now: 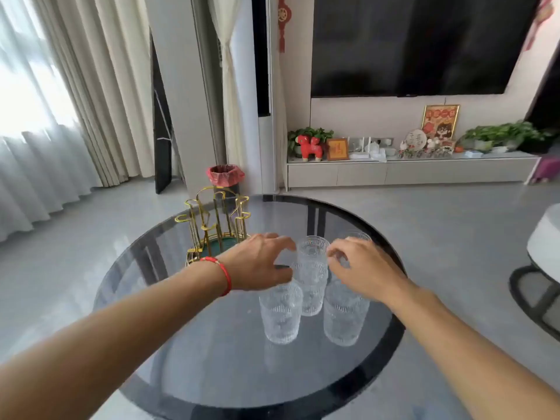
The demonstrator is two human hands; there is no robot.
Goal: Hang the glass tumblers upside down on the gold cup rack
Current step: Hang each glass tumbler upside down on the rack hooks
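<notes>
Several clear ribbed glass tumblers stand upright in a cluster on the round dark glass table (212, 374): a middle one (312, 277), a front left one (280, 316), a front right one (344, 316), and a back one (357, 236) mostly hidden behind my right hand. The gold cup rack (216, 225) with a green base stands empty at the table's back left. My left hand (257, 265) hovers with fingers apart just left of the middle tumbler. My right hand (360, 268) hovers with fingers curled just right of it. Neither hand clearly grips a glass.
A bin with a red bag (225, 175) stands on the floor behind the rack. A low TV cabinet (409, 172) with ornaments and plants runs along the far wall. A white stool with a dark frame (542, 268) is at the right. Curtains hang at the left.
</notes>
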